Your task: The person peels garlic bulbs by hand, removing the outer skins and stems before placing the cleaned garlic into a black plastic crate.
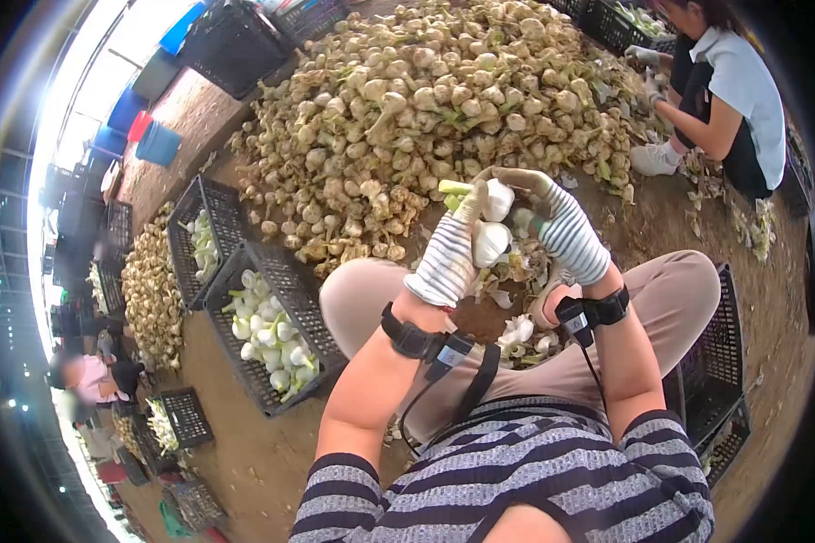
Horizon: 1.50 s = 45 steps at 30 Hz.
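Note:
Two peeled white garlic bulbs [493,242] with short green stems are in my left hand [455,246], which wears a striped glove and has its fingers wrapped round them. My right hand [566,228], in a matching glove, is curved just to the right of the bulbs, its upper fingers close to the top bulb. What its fingertips hold, if anything, is too small to make out. Below the hands, between my legs, loose peelings and white garlic [516,337] lie on the ground.
A large heap of unpeeled garlic [407,109] rises ahead. To the left stands a black crate [272,330] of peeled bulbs, with another crate [206,237] behind it. A co-worker [729,100] crouches at upper right. Black crates [715,344] stand beside my right knee.

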### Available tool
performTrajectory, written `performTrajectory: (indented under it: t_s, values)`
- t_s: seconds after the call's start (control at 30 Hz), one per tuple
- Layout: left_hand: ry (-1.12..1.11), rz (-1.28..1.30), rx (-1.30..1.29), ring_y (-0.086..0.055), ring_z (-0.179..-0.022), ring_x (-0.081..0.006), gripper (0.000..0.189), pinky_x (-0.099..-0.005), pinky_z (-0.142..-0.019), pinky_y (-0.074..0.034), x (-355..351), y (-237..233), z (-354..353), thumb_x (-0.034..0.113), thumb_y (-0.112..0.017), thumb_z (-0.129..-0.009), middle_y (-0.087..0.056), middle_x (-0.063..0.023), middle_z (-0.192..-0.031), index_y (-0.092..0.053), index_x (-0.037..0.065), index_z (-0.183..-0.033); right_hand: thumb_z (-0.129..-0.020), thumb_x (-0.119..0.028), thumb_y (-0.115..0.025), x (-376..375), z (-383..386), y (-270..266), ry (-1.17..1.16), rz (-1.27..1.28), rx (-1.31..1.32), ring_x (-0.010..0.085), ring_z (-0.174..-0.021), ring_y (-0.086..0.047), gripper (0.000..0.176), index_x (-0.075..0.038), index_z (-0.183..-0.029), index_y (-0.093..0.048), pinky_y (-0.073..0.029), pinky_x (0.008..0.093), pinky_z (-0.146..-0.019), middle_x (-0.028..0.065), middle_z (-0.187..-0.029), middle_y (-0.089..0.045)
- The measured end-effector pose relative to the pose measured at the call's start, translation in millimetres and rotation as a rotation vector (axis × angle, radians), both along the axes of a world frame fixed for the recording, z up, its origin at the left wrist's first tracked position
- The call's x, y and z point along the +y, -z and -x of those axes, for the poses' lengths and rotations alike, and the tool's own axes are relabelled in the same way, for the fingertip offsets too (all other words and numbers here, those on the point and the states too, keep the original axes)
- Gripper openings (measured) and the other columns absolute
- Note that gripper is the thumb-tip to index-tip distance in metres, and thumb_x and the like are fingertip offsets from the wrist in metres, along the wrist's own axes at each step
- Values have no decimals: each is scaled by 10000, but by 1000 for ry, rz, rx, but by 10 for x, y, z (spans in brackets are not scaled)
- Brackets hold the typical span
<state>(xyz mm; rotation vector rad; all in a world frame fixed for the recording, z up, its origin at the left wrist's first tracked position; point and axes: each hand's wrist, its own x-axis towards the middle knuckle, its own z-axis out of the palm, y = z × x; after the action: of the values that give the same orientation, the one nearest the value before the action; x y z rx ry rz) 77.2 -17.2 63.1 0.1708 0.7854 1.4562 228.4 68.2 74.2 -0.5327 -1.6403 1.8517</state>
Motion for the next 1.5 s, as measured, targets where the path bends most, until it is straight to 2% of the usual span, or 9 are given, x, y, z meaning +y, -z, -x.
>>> performTrajectory:
  t_s: [0.37,0.57,0.8,1.03,1.13,1.23,1.3,1.43,1.5]
  values:
    - [-611,-266,-15,-667,-713,-235,483,-380,-599,-586,-1295,-91,2564,495,-489,-956,-670,-122,-901,-573,30,-1052,-960,-67,-505,110,-373,-24,98,-193,-373,73,-924,-581,244,-26,-1168,-625,-454,204,-789,7,-1046,-653]
    - [-1110,191,547,-634,-654,-189,486,-305,-609,-570,-2245,-395,3470,485,-405,-995,-633,-81,-822,-572,34,-1072,-969,-80,-493,195,-454,73,111,-53,-354,110,-922,-599,237,-28,-1156,-630,-477,234,-809,33,-1044,-660]
    - [-502,977,1504,-409,-1306,-331,927,-365,-1070,-348,-2703,121,3077,476,-685,-834,-403,-245,-1422,-268,-85,-1443,-930,-69,-507,181,-96,37,-50,-68,-508,95,-923,-571,254,-23,-1149,-627,-462,244,-818,19,-1011,-651]
    - [-516,116,1211,-469,-1292,-238,480,-382,-1043,-383,-998,-1220,1674,323,-500,-982,-496,-133,-1389,-465,41,-1370,-909,-204,-589,570,582,1519,-83,91,-492,156,-868,-570,326,-47,-1195,-585,-478,299,-775,69,-986,-660]
    - [-300,-72,1258,-514,-1238,-228,412,-346,-1014,-414,-460,-1070,1137,283,-505,-987,-522,-134,-1352,-523,36,-1317,-846,-243,-561,422,357,2750,127,-488,-1097,410,-1108,-548,422,6,-1186,-547,-449,444,-943,246,-1124,-605]
    - [-231,6,1045,-579,-1116,-186,322,-297,-952,-456,-38,-517,823,212,-561,-968,-615,-104,-1217,-602,30,-1230,-813,-232,-552,141,-323,4093,-934,-699,-1181,314,-963,-629,349,-10,-1065,-646,-469,385,-875,176,-1051,-672]
    - [-167,106,987,-594,-1051,-152,302,-278,-925,-466,98,-70,761,208,-585,-957,-655,-69,-1137,-623,39,-1204,-811,-256,-566,249,-38,2522,-1094,-173,-1195,288,-878,-627,363,4,-1051,-650,-474,388,-818,168,-949,-688]
    - [-116,228,730,-592,-1074,-137,276,-249,-929,-455,243,260,740,158,-571,-960,-648,-60,-1148,-617,31,-1200,-865,-268,-578,1000,299,2122,63,-398,-1041,294,-858,-650,352,8,-1081,-617,-510,384,-726,169,-940,-676]
    - [-93,211,784,-586,-1083,-135,292,-257,-943,-452,352,192,723,146,-573,-958,-639,-68,-1163,-599,7,-1213,-893,-228,-607,1428,538,1885,452,203,-706,262,-832,-666,343,-27,-1166,-557,-529,371,-654,146,-952,-653]
